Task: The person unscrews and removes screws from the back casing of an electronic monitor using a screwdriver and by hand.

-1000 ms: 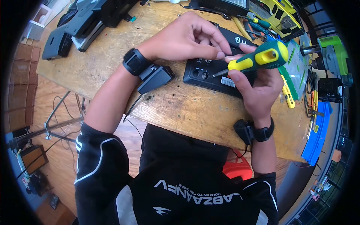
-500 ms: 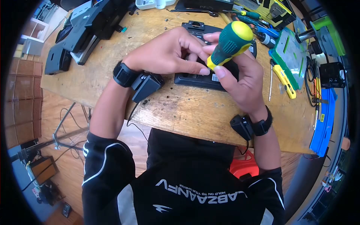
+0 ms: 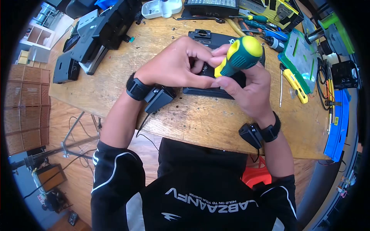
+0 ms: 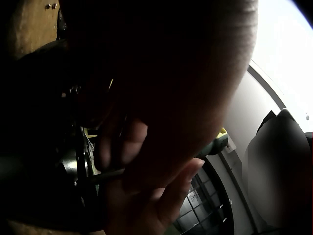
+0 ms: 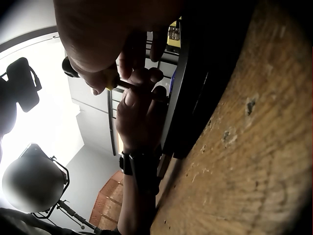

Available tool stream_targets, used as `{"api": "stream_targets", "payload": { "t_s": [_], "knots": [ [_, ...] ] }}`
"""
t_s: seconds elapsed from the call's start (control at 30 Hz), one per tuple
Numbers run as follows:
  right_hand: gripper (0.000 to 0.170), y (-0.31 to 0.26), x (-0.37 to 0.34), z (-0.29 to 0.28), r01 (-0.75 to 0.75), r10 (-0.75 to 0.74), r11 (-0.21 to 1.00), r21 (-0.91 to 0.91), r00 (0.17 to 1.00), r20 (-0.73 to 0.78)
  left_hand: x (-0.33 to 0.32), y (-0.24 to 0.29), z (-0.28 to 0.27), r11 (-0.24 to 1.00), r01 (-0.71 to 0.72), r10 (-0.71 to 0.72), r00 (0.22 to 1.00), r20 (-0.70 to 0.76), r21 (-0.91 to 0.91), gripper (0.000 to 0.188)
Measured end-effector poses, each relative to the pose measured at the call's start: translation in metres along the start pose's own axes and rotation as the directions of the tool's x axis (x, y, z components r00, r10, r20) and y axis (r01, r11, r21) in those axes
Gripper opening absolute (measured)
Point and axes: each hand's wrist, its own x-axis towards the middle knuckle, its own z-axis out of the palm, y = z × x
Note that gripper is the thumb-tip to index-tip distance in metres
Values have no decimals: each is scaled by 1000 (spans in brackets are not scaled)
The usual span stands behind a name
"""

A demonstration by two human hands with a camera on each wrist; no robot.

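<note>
The right hand (image 3: pixel 252 86) grips the yellow-green handle of a screwdriver (image 3: pixel 243 54), thumb and fingers round its lower part. Tilted, the tool points down toward a black device (image 3: pixel 208 91) with round sockets, lying on the bench. Close beside it the left hand (image 3: pixel 175 65) has its thumb and fingers curled in at the handle's lower end. In the right wrist view, the left fingers (image 5: pixel 139 100) close round the metal shaft (image 5: pixel 128 85). Both hands hide the tip in the head view. The left wrist view is dark, with the shaft (image 4: pixel 105 174) partly visible.
Black equipment (image 3: pixel 100 34) lies at the back left. A white tray (image 3: pixel 152 11), pliers and screwdrivers (image 3: pixel 257 18) line the back. To the right are a yellow cutter (image 3: pixel 296 86), a green-edged plate (image 3: pixel 298 57) and a blue tray (image 3: pixel 338 127).
The left fingers and thumb have moved in round the screwdriver's lower end. Its handle has swung from leaning right to standing more upright. The head view has shifted.
</note>
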Motion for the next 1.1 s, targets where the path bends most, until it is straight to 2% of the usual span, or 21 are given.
{"api": "stream_targets", "payload": {
  "t_s": [0.07,0.13,0.17,0.2,0.27,0.33,0.4,0.43,0.5,0.6,0.67,0.77,0.83,0.97,1.03,1.1],
  "knots": [
    [34,-2,1,-1,5,-4,1000,-22,1000,19,-1,-2,-1,999,8,-6,999,48,-48,23],
    [34,-4,2,-3,11,-8,998,-59,999,44,0,3,-2,1000,-4,4,1000,26,-18,23],
    [39,-9,2,0,-68,69,997,21,998,-11,1,4,-2,1000,-16,16,1000,2,15,24],
    [39,-8,2,-1,-71,71,997,19,997,-11,0,1,0,1000,-16,16,1000,3,12,24],
    [45,-1,3,-2,35,-35,999,3,999,-34,0,-7,5,998,-59,61,994,-95,26,25],
    [47,1,2,-2,42,-42,999,-2,998,-45,1,-8,6,995,-89,93,990,-107,42,26],
    [39,2,1,-3,51,-53,996,-73,998,-22,2,-9,6,974,-187,200,975,-100,129,27],
    [39,2,1,-3,50,-51,996,-73,998,-22,2,-7,5,974,-186,200,975,-99,127,27],
    [32,1,0,-3,-10,9,999,-44,1000,-15,-1,-1,2,998,-62,62,998,-22,4,23],
    [31,-3,0,-1,-49,49,999,13,999,-24,-1,-3,-1,992,-106,106,994,6,-65,18],
    [32,-2,2,-3,-16,16,1000,0,1000,-17,-1,-1,-1,995,-99,99,995,-4,-22,16],
    [34,-2,2,-1,34,-34,999,-40,999,-12,-1,-6,2,994,-80,75,995,-66,-79,16],
    [34,-1,2,-2,47,-48,997,-67,999,-15,0,-7,3,994,-111,112,989,-100,11,17],
    [37,2,0,-3,0,1,998,-58,1000,8,1,-1,3,995,-101,103,991,-88,21,17],
    [38,3,0,-4,-26,27,999,-31,1000,7,-1,5,0,999,31,-31,999,12,-38,17],
    [37,4,2,-3,13,-13,1000,3,1000,-14,0,7,0,999,7,-7,1000,11,-36,18]
  ]
}}
